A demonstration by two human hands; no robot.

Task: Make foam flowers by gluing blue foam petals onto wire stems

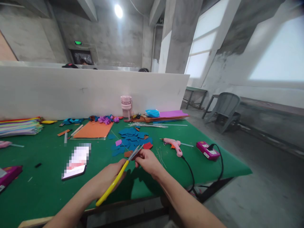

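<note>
Yellow-handled scissors (113, 184) are gripped in my left hand (106, 177), their blades parted and pointing away to the upper right. Close by the blades, the fingers of my right hand (149, 162) are pinched together; what they hold is mostly hidden, with only a small dark reddish-brown bit showing. Just beyond both hands lies a loose pile of blue cut pieces (133, 136). Among them are a red piece (148, 145), a purple piece (118, 142) and a brown piece (128, 154). Thin wires (161, 157) lie to the right of my right hand.
A pink glue gun (173, 145) rests at right, its cord hanging over the table edge near a magenta box (208, 150). To the left are a phone (77, 161) and orange sheets (93, 130). A pink bottle (126, 106) stands against the white partition (95, 90).
</note>
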